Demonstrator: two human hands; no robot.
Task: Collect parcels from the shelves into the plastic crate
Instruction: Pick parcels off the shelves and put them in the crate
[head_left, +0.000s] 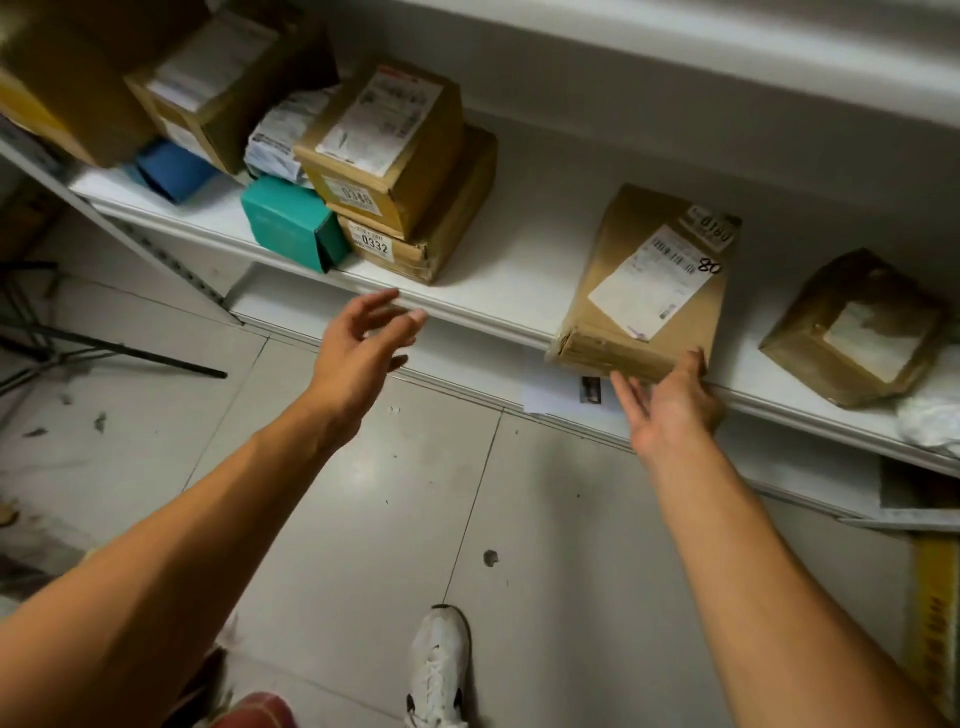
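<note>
Right hand (670, 410) open-fingered against flat cardboard parcel (649, 291); left hand (358, 353) loosely open, empty.

Six brown cardboard parcels (649, 291) are sitting on the white shelf (519, 218): two blurred ones far left, two stacked near the middle, and two more to the right. Two small coloured boxes are lying among them, one teal (291, 223) and one blue (174, 169). Two bare hands are showing, left (358, 353) and right (670, 410), and one white shoe (436, 670).

Bare forearms without sleeves, white laced sneaker (438, 670), red garment (260, 711) at knee
</note>
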